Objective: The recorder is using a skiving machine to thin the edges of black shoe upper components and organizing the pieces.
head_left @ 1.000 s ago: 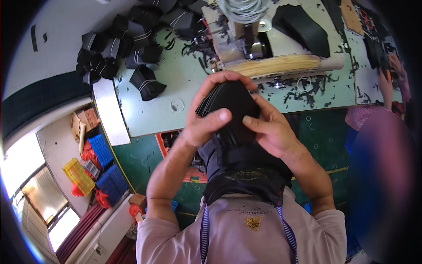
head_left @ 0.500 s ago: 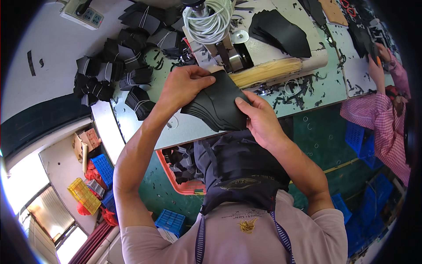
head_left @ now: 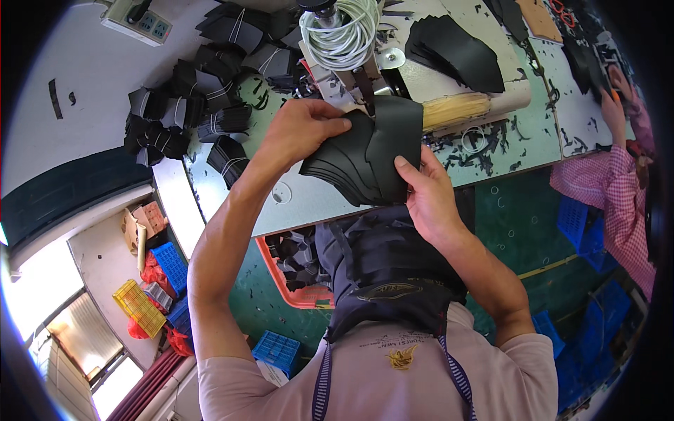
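A stack of flat black sheet pieces [head_left: 338, 160], fanned into steps along its lower left edge, is held between my two hands over the table's front edge. My left hand [head_left: 303, 135] grips its upper left side, thumb on top and fingers beneath. One black piece [head_left: 397, 137] lies shifted to the right across the stack. On that piece's right edge my right hand [head_left: 430, 188] is closed, thumb on the face and fingers behind. Just beyond the pieces stands a bench machine with a coil of pale cord [head_left: 340, 35]; the pieces hide part of it.
Tied bundles of black pieces [head_left: 225, 123] crowd the table's left side. Another loose black stack [head_left: 456, 52] lies at the back, behind a yellowish roll [head_left: 456, 110]. Black scraps [head_left: 491, 144] litter the tabletop. Below is a pink crate [head_left: 281, 281]. A co-worker's checked sleeve [head_left: 621, 182] is at right.
My right hand has moved right, and a black piece has slid sideways over the rest of the stack. My left hand keeps its grip. The whole view has shifted slightly.
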Demonstrator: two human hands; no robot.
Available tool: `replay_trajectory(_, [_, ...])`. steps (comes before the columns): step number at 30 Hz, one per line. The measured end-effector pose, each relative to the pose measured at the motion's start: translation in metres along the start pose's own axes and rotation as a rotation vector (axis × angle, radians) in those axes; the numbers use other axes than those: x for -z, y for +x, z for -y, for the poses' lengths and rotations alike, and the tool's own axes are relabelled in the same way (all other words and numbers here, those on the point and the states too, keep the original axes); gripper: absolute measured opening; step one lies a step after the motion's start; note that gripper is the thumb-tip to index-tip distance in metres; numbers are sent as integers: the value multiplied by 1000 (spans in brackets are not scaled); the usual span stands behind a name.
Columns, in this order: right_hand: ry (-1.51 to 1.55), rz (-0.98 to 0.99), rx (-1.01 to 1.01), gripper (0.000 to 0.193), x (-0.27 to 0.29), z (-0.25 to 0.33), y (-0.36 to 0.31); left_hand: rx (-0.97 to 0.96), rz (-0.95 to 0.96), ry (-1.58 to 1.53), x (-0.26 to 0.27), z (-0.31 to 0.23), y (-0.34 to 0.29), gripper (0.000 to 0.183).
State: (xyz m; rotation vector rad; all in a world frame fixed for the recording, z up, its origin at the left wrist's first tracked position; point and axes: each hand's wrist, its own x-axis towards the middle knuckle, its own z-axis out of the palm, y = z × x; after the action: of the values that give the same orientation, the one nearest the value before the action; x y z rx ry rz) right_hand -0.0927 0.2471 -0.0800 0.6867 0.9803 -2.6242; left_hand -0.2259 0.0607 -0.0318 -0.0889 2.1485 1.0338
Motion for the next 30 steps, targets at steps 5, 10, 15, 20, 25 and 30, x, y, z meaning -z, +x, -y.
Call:
replay_trajectory(5, [-14,-37,-28,32,3,13,-5,-50,-75,187,-13,-19,13,42])
replay_trajectory(10, [5,-36,40,31,-3,-2,2,-77,2,-185,6,15,6,34])
replay_trajectory(15, [-3,-18,-5,32,0,15,-1,-91,-38,146,-2,-2,14,41])
replay_trajectory(20, [-48,-58,46,29,7,5,0,-81,21,-143,5,6,-1,47])
replay_trajectory(25, [25,-60,15,29,-1,10,-1,-15,-66,184,-6,-13,11,39])
replay_trajectory(30, [-22,-39,21,29,6,6,-1,-114,0,-108,2,4,5,32])
